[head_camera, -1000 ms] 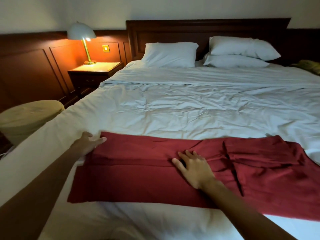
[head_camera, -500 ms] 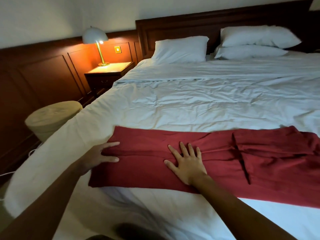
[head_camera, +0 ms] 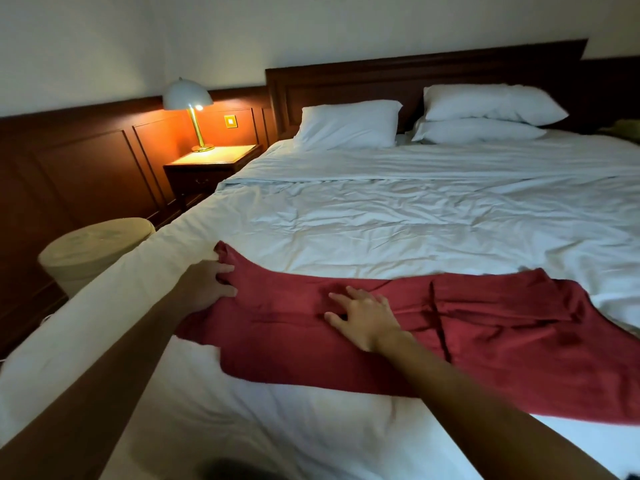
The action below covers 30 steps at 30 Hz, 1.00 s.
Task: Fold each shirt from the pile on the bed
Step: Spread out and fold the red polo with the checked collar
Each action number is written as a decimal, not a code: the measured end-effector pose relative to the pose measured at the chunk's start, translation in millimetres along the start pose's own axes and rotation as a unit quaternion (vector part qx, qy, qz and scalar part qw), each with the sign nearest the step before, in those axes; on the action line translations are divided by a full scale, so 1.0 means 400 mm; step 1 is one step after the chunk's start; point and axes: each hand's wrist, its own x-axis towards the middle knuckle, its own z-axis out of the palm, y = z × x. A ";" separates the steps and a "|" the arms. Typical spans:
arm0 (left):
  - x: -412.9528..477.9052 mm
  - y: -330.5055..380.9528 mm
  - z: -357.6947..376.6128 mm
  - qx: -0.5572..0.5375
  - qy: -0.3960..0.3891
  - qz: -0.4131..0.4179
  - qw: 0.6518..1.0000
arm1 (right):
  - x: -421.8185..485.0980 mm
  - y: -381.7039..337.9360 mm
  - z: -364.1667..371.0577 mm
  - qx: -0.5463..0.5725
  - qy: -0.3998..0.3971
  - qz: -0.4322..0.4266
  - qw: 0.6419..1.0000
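Hands lie on a red shirt (head_camera: 277,327) that stretches as a long folded band across the near part of the bed (head_camera: 381,230). It runs from about 8 o'clock of the view to 4 o'clock, where its wider end passes out of the frame. The left hand (head_camera: 207,285), at 9 o'clock of the shirt, grips its left end. The fingers curl round the cloth with the thumb closing beneath, and the far corner there stands up off the white sheet. The right hand (head_camera: 363,317) rests flat on the middle of the shirt, palm down, fingers straight and spread, holding nothing. Both bare forearms reach in from 6 o'clock.

At 12 o'clock one white pillow (head_camera: 348,124) leans on the dark wooden headboard (head_camera: 415,77). At 1 o'clock two more pillows (head_camera: 491,103) lie stacked. At 10 o'clock a lit lamp (head_camera: 188,98) stands on a wooden nightstand (head_camera: 214,161) just beside the bed. A round beige pouf or bin (head_camera: 93,247) sits on the floor at 9 o'clock.
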 end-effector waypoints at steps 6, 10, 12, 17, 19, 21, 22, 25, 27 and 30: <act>0.043 0.304 0.052 0.064 -0.044 0.092 0.993 | -0.099 0.262 -0.126 -0.024 0.066 0.107 0.992; 0.016 0.563 0.183 -0.020 -0.191 0.157 0.969 | -0.184 0.412 -0.153 -0.020 0.100 0.171 0.980; -0.010 0.655 0.265 -0.131 -0.328 0.144 0.924 | -0.220 0.457 -0.155 -0.010 0.106 0.196 0.975; -0.016 0.636 0.409 -0.056 -0.151 0.238 0.958 | -0.287 0.520 -0.103 -0.009 0.045 0.211 0.976; -0.015 0.539 0.460 0.056 -0.087 0.237 0.966 | -0.297 0.526 -0.072 -0.026 0.030 0.199 0.979; -0.030 0.446 0.500 0.106 -0.078 0.202 0.970 | -0.294 0.535 -0.049 -0.037 0.036 0.197 0.979; -0.037 0.414 0.516 0.108 -0.069 0.199 0.972 | -0.292 0.536 -0.044 -0.034 0.037 0.197 0.979; -0.045 0.381 0.535 0.104 -0.040 0.207 0.972 | -0.290 0.522 -0.044 -0.036 0.067 0.202 0.976; -0.051 0.379 0.535 0.112 -0.027 0.217 0.969 | -0.309 0.477 -0.056 -0.031 0.179 0.182 0.966; -0.061 0.367 0.542 0.100 -0.012 0.238 0.966 | -0.345 0.369 -0.075 0.071 0.253 0.152 0.953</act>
